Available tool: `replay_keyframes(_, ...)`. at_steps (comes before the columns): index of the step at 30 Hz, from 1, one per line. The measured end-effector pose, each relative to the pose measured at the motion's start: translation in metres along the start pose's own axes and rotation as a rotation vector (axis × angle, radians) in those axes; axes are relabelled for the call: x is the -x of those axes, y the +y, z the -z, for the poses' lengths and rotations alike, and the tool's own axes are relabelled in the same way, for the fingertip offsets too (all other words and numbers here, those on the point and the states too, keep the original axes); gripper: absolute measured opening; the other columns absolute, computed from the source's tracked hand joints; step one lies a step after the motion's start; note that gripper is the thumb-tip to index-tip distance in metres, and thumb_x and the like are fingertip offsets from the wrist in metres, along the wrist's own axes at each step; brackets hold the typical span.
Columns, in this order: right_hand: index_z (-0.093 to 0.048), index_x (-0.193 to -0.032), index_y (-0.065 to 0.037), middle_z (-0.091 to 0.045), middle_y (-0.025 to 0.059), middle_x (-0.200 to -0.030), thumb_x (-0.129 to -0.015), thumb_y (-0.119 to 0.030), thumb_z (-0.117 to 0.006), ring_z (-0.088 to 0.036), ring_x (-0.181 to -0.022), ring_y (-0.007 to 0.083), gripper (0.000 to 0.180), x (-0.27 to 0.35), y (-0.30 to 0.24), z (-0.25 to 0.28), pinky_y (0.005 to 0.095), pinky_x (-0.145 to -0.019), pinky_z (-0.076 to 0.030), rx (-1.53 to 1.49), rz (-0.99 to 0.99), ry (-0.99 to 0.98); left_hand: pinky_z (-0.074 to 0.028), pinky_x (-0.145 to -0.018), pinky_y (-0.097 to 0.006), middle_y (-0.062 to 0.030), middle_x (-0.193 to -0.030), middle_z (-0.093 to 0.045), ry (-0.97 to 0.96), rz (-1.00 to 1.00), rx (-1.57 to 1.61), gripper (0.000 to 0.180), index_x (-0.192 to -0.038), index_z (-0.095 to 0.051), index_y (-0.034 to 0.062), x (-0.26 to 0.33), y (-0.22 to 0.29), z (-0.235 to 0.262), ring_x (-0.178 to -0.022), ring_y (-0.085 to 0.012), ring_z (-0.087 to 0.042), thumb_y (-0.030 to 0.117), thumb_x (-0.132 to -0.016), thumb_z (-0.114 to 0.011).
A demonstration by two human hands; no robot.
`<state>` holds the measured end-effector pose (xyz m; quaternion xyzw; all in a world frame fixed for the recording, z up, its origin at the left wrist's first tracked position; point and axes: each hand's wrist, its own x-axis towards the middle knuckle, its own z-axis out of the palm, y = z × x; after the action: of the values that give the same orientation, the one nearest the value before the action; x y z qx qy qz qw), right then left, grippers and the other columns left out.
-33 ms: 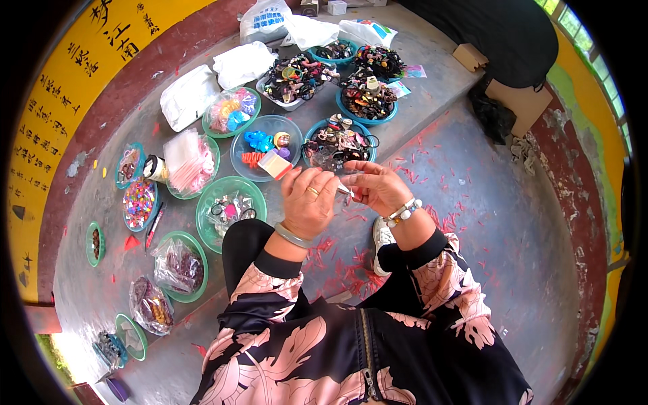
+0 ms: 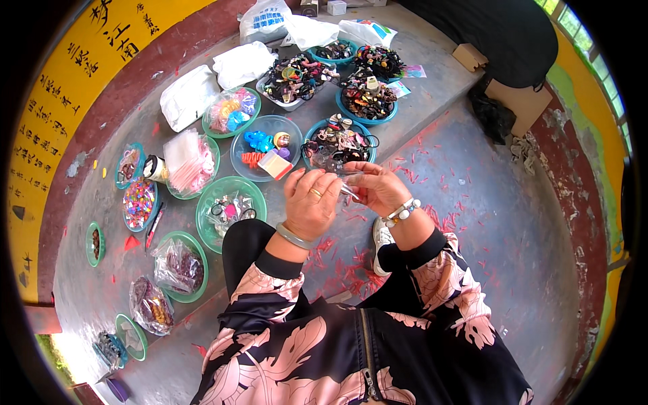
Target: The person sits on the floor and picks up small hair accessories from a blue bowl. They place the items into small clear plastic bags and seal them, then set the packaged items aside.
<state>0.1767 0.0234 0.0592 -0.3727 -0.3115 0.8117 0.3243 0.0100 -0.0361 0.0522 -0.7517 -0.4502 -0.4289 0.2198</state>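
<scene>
My left hand, wearing a ring and a pale bangle, is closed with its fingers bent together. My right hand, with a beaded bracelet, pinches at the same spot, its fingertips meeting the left ones. Between them shows a small silvery-white piece, too small to name; clear film seems to stick up above the fingers. Just beyond the left fingertips, a white, yellow and red card rests at the clear basin of coiled bright hair ties. Behind my hands stands a blue basin heaped with dark hair ties.
A green basin of small bagged pieces stands by my left knee. Leftward are a bowl of coloured beads, a pen and bagged dark items. More basins and white bags stand farther back. Red scraps litter the floor.
My left fingers have shifted very slightly against the right ones. The basins and the card have stayed in place.
</scene>
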Motion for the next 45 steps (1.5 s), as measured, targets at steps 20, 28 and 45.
replay_keyframes(20,-0.049,-0.112,-0.01,-0.062,0.0089,-0.07,-0.065,-0.01,-0.066,-0.062,-0.066,0.0247,0.05,0.013,-0.017,-0.007,0.0329,-0.06,-0.048,1.258,0.381,-0.072,-0.053,-0.067,-0.027,-0.0076,-0.099,-0.06,-0.779,1.113,1.37,0.025,-0.107,-0.055,-0.0013,0.012,-0.01,-0.009,-0.087,-0.0136,-0.059,0.003,-0.082,-0.054)
replay_keyframes(28,-0.047,-0.113,-0.01,-0.061,0.0085,-0.068,-0.064,-0.013,-0.07,-0.062,-0.065,0.0244,0.055,0.01,-0.009,0.003,0.0332,-0.06,-0.048,1.29,0.527,-0.02,-0.048,-0.077,-0.025,-0.0082,-0.099,-0.06,-0.631,1.049,1.489,0.027,-0.109,-0.052,-0.0033,0.014,-0.008,-0.014,-0.086,-0.0124,-0.059,0.008,-0.085,-0.055)
replay_keyframes(45,-0.039,-0.115,-0.01,-0.06,0.0137,-0.067,-0.067,-0.009,-0.065,-0.06,-0.066,0.0325,0.055,0.009,0.007,-0.015,0.0421,-0.056,-0.046,1.676,0.593,-0.043,-0.048,-0.066,-0.025,-0.0077,-0.082,-0.064,-0.611,0.948,1.005,0.017,-0.088,-0.062,-0.0045,0.041,-0.004,-0.042,-0.075,-0.0113,-0.06,0.001,-0.078,-0.049)
